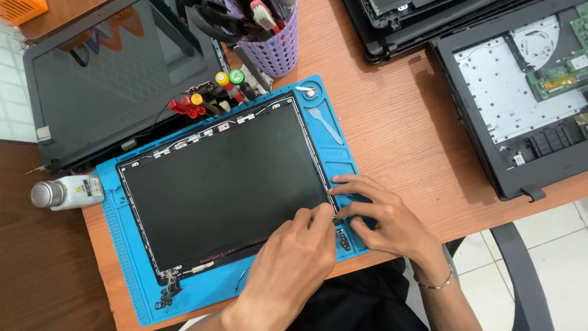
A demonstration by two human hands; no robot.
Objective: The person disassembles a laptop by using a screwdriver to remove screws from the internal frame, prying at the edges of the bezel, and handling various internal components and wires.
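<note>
Your counter (404, 141) is wood, and everything here is placed by the blue mat (125, 245) lying on it. An opened laptop base (520, 98) sits well to the right of the mat, and a closed dark laptop (104, 79) lies just behind the mat's far left corner. On the mat, filling most of it, lies the screen panel (220, 184), bare black glass in a thin frame. A purple cup (275, 49) of tools stands behind the mat, with screwdrivers (211, 95) lying at the mat's far edge. A white bottle (67, 192) lies on its side just off the mat's left edge. Your left hand (291, 257) rests at the mat's near right part, fingers curled, tips pressing the panel's near right corner; it grips nothing you can see. Your right hand (380, 214) lies spread on the mat's right strip, fingertips touching the same corner of the frame, holding nothing
</note>
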